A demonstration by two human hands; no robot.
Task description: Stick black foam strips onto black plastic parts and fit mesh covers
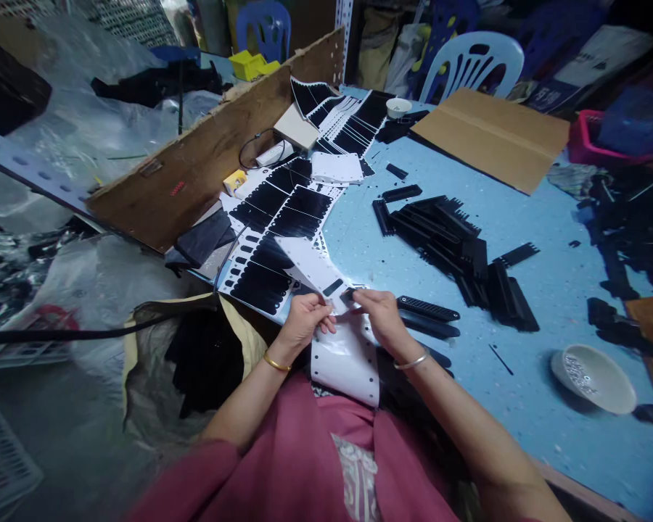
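My left hand (306, 320), with a gold bangle at the wrist, pinches the lower end of a white backing sheet (309, 267). One black strip-shaped sticker (334, 287) shows on that sheet. Close beside it, my right hand (382, 319) is closed on a small dark piece (349, 296) at the sheet's edge, seemingly another black sticker; my fingers partly hide it. Below both hands, a white sheet with dark holes (345, 370) hangs over the table's edge against my clothing. Right of my right hand lie long black slotted strips (429, 308).
Black plastic parts (457, 250) are heaped on the blue table (527, 362). Sheets of black stickers (266, 268) spread along the wooden board (207, 152). A bowl of small parts (593, 378) stands right, cardboard (493, 138) lies behind, and an open sack (196, 355) is at lower left.
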